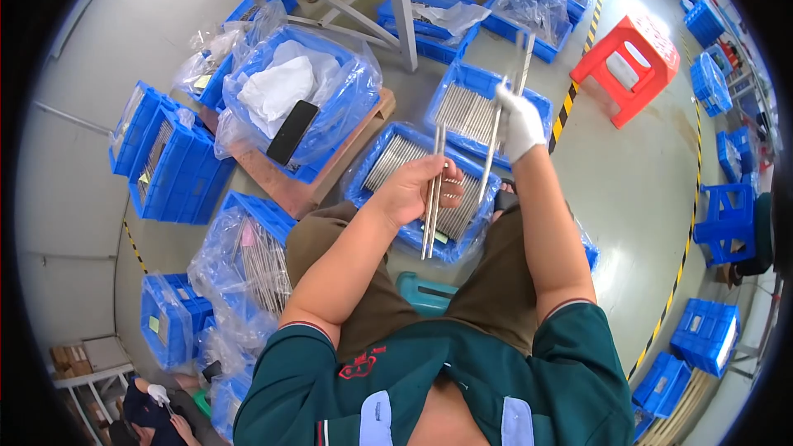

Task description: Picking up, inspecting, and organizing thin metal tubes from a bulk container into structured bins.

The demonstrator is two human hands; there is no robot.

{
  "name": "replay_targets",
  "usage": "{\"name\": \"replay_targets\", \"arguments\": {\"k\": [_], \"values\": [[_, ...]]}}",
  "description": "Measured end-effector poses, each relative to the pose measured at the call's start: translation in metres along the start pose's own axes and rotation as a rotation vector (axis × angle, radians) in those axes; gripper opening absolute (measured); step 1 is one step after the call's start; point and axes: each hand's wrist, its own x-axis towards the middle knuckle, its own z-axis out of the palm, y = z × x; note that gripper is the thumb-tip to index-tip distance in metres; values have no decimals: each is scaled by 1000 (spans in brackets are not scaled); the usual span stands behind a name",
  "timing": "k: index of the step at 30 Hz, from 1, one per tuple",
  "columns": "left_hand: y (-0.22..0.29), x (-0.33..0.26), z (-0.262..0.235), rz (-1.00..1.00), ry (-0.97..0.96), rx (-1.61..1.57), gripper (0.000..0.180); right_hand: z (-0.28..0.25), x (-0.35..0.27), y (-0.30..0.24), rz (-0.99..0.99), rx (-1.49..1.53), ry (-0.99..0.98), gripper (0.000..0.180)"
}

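My left hand (pixel 415 190), bare, is closed around a couple of thin metal rods (pixel 430 227) that stand nearly upright in the view. My right hand (pixel 520 125), in a white glove, grips more slim metal rods (pixel 491 154); one slants down past the glove and others stick out above it, slightly blurred. Below both hands is a blue plastic crate (pixel 357 190) lined with clear film, with rows of similar rods (pixel 390 162) lying side by side. Just beyond it, a second blue crate (pixel 543 105) also holds a row of rods (pixel 465 113).
On a wooden pallet (pixel 289 200) at the left sits a film-lined blue crate with white cloth (pixel 277 87) and a black flat object (pixel 292 132). More rods (pixel 263 268) fill a crate lower left. A red stool (pixel 632 66) stands right, beyond striped floor tape (pixel 565 107). A metal frame leg (pixel 402 16) rises ahead.
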Motion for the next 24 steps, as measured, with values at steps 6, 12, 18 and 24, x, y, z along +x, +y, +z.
{"name": "replay_targets", "arguments": {"k": [6, 12, 18, 24], "values": [[12, 8, -4, 44, -124, -77, 30, 25, -28, 36, -20, -316, -298, 25], [5, 8, -6, 59, -111, -60, 30, 31, -28, 39, 13, -560, -388, 32], [15, 9, -15, 220, 67, -107, 27, 30, -22, 43, -195, -841, -237, 46], [34, 11, -33, 441, 310, -322, 24, 20, -48, 35, -155, -803, -343, 41]]}}
